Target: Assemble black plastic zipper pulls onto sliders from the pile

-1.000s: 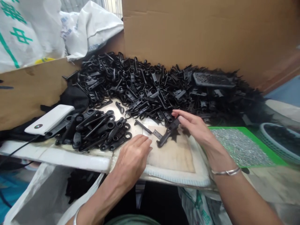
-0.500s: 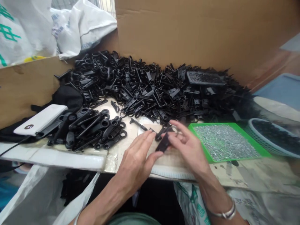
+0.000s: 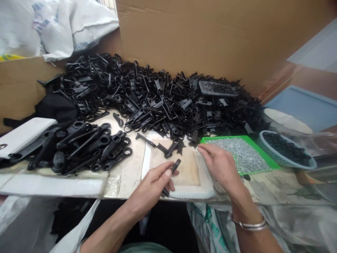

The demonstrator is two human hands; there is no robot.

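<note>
My left hand point(image 3: 154, 181) is closed around a black plastic part point(image 3: 176, 166), low over the front of the worktable. The part's rounded end sticks up past the thumb, and most of the rest is hidden by my fingers. To its right, my right hand point(image 3: 222, 167) is beside the left edge of a green tray point(image 3: 270, 162) full of small silvery metal pieces point(image 3: 237, 151). Its fingertips are pressed together; whatever is between them cannot be made out. A few loose black parts point(image 3: 172, 147) lie on a board point(image 3: 184, 172) just beyond both hands.
A large heap of black plastic parts point(image 3: 142, 95) spreads along the cardboard wall point(image 3: 197, 35). More ring-ended parts point(image 3: 89, 147) are piled at left by a white device point(image 3: 28, 135). A light blue basket point(image 3: 286, 160) of black pieces stands right of the tray.
My right hand has come away from the black part and moved right toward the green tray. The part stays in my left hand, now lower. The camera view has turned somewhat right.
</note>
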